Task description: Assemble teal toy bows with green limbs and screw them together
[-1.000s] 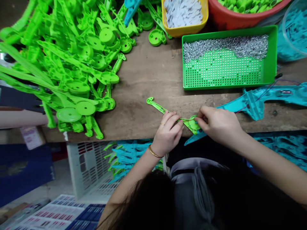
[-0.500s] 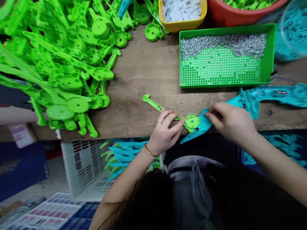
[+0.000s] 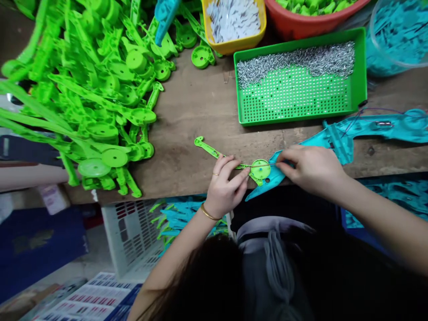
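A blue plastic piece point(image 3: 274, 174) lies near the table's front edge, with a green plastic arm point(image 3: 207, 148) over its left end. The green arm has a round disc point(image 3: 260, 170). My left hand point(image 3: 227, 183) is closed on the green arm just left of the disc, pressing it against the table. My right hand point(image 3: 309, 167) pinches the end of a thin wire or cord point(image 3: 271, 165), which runs straight across the disc toward my left fingers. My right hand hides part of the blue piece, so I cannot tell whether it joins the long blue part point(image 3: 361, 129) behind.
A tall heap of green plastic parts point(image 3: 110, 107) covers the left. At the back stand a yellow bin point(image 3: 234, 47), a red tub point(image 3: 294, 26), a clear tub point(image 3: 377, 58) of blue pieces and a green basket point(image 3: 297, 118) of screws. A white crate point(image 3: 133, 240) sits below.
My right hand has shifted slightly, and the wire or cord now lies straighter across the disc. My left hand keeps its hold on the green arm. The whole view has turned a little.
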A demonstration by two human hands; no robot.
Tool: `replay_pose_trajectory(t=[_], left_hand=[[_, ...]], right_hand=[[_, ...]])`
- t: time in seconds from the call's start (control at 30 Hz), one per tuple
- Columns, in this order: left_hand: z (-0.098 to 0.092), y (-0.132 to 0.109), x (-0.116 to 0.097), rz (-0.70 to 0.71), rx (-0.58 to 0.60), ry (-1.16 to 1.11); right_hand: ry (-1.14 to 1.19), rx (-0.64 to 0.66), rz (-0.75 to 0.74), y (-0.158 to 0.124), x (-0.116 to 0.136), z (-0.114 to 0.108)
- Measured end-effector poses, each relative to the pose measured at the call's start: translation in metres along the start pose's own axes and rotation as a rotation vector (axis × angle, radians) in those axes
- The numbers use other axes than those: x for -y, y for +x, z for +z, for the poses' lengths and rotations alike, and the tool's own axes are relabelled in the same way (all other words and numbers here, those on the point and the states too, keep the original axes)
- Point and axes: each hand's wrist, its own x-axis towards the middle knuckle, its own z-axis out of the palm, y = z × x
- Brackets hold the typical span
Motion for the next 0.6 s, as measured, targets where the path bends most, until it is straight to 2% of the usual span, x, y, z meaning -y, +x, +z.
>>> replay_pose_trajectory(t=[0.1,0.23,0.4,0.5,0.6], left_hand=[[0.003,0.013,-0.025,-0.101,-0.046,-0.015],[0.014,0.029,-0.054,-0.107,0.077,-0.054],[0.027,0.031,-0.055,-0.045,0.117,0.02],[0.028,0.03,-0.052,-0.023,0.12,0.032],[0.026,0.031,-0.052,-0.031,0.134,0.021]], right_hand=[[-0.129,0.008,-0.062,-0.001,0.01,0.002],[-0.148,0.0,-0.14,-0.004,0.009,0.004],[-0.03,0.038,-0.145,-0.007,-0.012,0.002],[0.107,-0.041,-0.103,-0.009,-0.023,0.001],[0.109,-0.127,-0.064,-0.009,-0.028,0.0]])
